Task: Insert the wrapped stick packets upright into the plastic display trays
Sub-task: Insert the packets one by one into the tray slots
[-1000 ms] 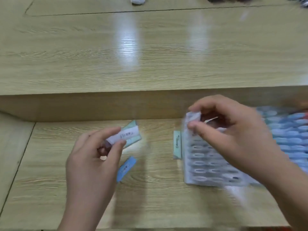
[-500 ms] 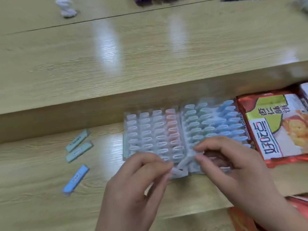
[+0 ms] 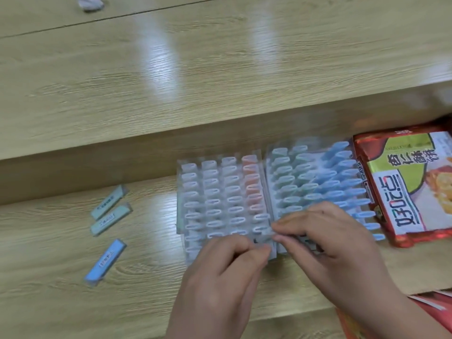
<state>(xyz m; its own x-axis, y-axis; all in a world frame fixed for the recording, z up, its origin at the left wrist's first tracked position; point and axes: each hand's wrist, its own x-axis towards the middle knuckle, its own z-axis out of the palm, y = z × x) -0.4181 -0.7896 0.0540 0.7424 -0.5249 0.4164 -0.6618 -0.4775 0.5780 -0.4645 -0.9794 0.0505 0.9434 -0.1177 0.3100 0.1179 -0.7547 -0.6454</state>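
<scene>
Two clear plastic display trays lie side by side on the wooden desk. The left tray [image 3: 220, 192] has mostly bare slots and one column of reddish packets [image 3: 252, 189]. The right tray [image 3: 288, 177] holds green and blue packets [image 3: 337, 182] standing upright. My left hand [image 3: 220, 285] and my right hand [image 3: 330, 243] meet at the near edge where the trays join, and both pinch a small pale stick packet [image 3: 265, 237] over a front slot. The packet is blurred and partly hidden by my fingers.
Three loose packets lie on the desk at the left: two green ones [image 3: 108, 201] [image 3: 110, 220] and a blue one [image 3: 105, 260]. A red and green snack bag [image 3: 411, 187] sits right of the trays. A raised desk ledge [image 3: 171, 118] runs behind. Red packaging [image 3: 435, 311] shows at lower right.
A second ago my left hand held a white-labelled packet out to the left. Both hands have since come together at the trays' front edge, and the view has swung right.
</scene>
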